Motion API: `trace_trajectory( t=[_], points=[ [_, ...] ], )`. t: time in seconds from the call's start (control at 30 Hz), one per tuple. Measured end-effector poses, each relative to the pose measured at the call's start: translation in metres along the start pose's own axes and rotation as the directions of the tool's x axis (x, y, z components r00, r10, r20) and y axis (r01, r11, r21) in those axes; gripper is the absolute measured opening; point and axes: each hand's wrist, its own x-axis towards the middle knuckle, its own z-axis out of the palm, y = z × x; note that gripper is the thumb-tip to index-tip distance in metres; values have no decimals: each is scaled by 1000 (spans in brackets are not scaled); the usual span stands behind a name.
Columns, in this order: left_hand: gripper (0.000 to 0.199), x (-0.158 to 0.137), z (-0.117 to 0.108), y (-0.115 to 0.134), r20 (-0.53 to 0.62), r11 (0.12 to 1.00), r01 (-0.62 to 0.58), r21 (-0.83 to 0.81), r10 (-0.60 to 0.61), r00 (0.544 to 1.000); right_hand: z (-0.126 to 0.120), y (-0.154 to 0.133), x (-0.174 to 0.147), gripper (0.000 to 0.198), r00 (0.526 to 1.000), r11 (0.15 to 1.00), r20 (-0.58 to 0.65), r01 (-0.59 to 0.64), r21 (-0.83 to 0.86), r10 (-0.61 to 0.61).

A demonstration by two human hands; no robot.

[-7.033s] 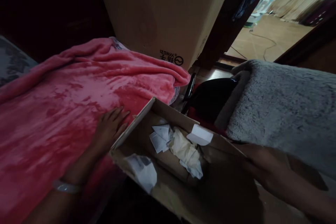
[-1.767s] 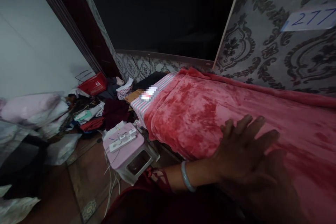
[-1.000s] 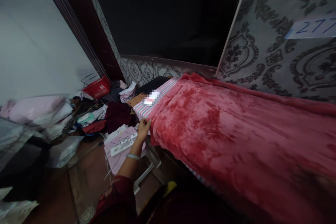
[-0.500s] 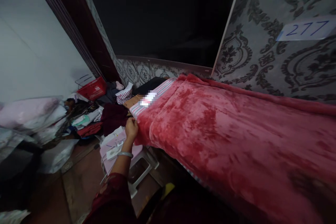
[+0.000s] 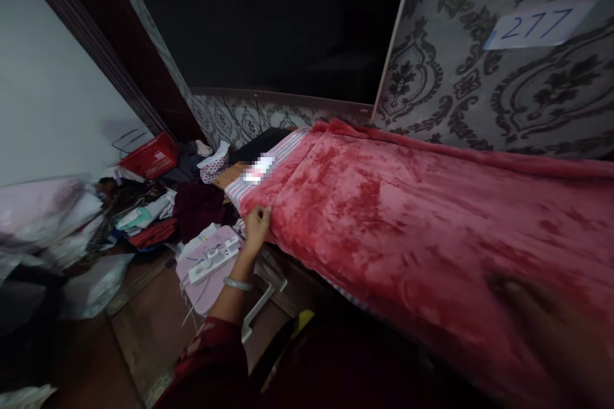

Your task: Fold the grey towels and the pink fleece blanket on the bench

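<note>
A red plush blanket (image 5: pixel 384 217) lies over a long raised surface, with a striped band (image 5: pixel 288 147) at its far left end. My left hand (image 5: pixel 258 225), with a bangle on its wrist, is at the near left edge of the blanket. Its fingers are curled together on the cloth there. Over the right part of the blanket is my right hand (image 5: pixel 532 310), dark and smeared by motion; its fingers cannot be made out.
A pink stool (image 5: pixel 211 300) holding a white power strip (image 5: pixel 213 262) stands below my left arm. Clothes (image 5: pixel 153 211) and a red basket (image 5: pixel 151 156) are piled at the left. Behind the blanket hangs a large dark screen (image 5: pixel 268 25).
My left hand has moved right along the blanket's near edge, away from the striped corner. My right hand has come further into view over the blanket. The view has shifted slightly.
</note>
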Motion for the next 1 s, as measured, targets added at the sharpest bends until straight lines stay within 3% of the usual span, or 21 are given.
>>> trace_trajectory(
  t=[0.1, 0.3, 0.43, 0.6, 0.77, 0.87, 1.0],
  points=[
    [25, 8, -5, 6, -17, 1000, -18, 10, 18, 1000, 10, -3, 1, 41, 998, 1000, 52, -17, 3, 17],
    [21, 32, -43, 11, -126, 986, -20, 167, 42, 991, 6, -12, 0, 40, 1000, 1000, -26, 0, 12, 1],
    [34, 24, -48, 4, -59, 984, -28, 175, 39, 997, 7, 2, 6, 41, 1000, 999, 4, -21, 25, 21],
    [43, 19, -39, 0, 46, 981, -69, 182, 62, 997, 12, 23, 12, 42, 999, 996, 37, -20, 92, 16],
    [41, 51, -28, 13, 109, 969, -85, 233, 60, 992, 21, 41, 13, 43, 1000, 993, -5, 2, 114, -1],
    [40, 87, -6, 32, 183, 951, -94, 296, 41, 982, 27, 49, 14, 40, 999, 995, -30, 34, 94, -32],
    [31, 140, 43, 66, 289, 925, -125, 358, 17, 957, 29, 54, 12, 42, 998, 996, -45, 44, 80, -40]
  ],
)
